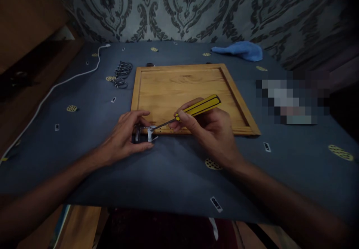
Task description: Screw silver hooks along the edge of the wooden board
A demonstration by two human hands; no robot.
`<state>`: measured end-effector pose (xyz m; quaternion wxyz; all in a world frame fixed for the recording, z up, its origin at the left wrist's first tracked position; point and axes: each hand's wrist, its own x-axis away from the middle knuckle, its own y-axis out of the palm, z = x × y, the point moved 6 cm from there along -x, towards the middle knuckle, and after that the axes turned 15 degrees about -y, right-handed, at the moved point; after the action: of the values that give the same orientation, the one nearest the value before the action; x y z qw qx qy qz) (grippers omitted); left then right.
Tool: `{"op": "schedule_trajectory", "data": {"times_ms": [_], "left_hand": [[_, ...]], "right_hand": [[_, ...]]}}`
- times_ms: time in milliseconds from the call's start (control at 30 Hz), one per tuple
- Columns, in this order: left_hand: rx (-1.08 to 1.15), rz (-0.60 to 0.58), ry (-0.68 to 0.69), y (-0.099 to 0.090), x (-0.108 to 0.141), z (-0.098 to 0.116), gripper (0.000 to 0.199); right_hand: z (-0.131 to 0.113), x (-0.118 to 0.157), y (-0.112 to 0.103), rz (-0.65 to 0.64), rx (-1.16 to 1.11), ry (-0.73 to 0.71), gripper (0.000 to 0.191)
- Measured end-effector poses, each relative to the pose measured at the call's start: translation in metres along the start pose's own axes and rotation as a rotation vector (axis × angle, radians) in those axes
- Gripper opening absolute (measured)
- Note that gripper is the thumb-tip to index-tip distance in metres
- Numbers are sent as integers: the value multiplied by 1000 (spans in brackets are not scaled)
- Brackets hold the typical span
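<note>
A framed wooden panel lies flat on the dark blue tablecloth. At the left end of its near edge is a small shiny metal fitting, with a dark part beside it; its exact kind is hard to make out. My left hand grips this fitting, thumb on the near side and fingers over the panel edge. In my right hand is a screwdriver with a yellow and black handle. Its shaft slants down to the left, and the tip meets the fitting. Small dark holes dot the panel's edge nearby.
Several wire-like metal pieces lie beyond the panel's left corner. A white cable runs along the left side. A blue cloth rests at the back right, and a pixelated item sits at the right. A patterned wall bounds the back.
</note>
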<state>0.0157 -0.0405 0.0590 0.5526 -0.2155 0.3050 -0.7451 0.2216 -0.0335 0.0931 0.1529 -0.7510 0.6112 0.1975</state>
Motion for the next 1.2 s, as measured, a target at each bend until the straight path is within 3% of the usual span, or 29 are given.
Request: {"op": "schedule_trajectory", "data": {"times_ms": [300, 500, 633, 767, 1000, 1200], "left_hand": [[12, 7, 1, 1, -1, -2, 71], [39, 0, 1, 1, 0, -4, 71], [-16, 17, 27, 0, -1, -1, 69], [-57, 51, 41, -2, -1, 3, 62], [-117, 55, -22, -2, -2, 3, 52], [-97, 55, -17, -3, -3, 4, 53]], "right_hand": [[5, 1, 3, -22, -29, -4, 32], [0, -6, 8, -60, 66, -108, 30], [-7, -18, 20, -143, 141, -159, 24], [-10, -35, 40, -273, -24, -127, 11], [-9, -53, 61, -497, -114, -30, 24], [-8, -53, 62, -487, -166, -22, 34]]}}
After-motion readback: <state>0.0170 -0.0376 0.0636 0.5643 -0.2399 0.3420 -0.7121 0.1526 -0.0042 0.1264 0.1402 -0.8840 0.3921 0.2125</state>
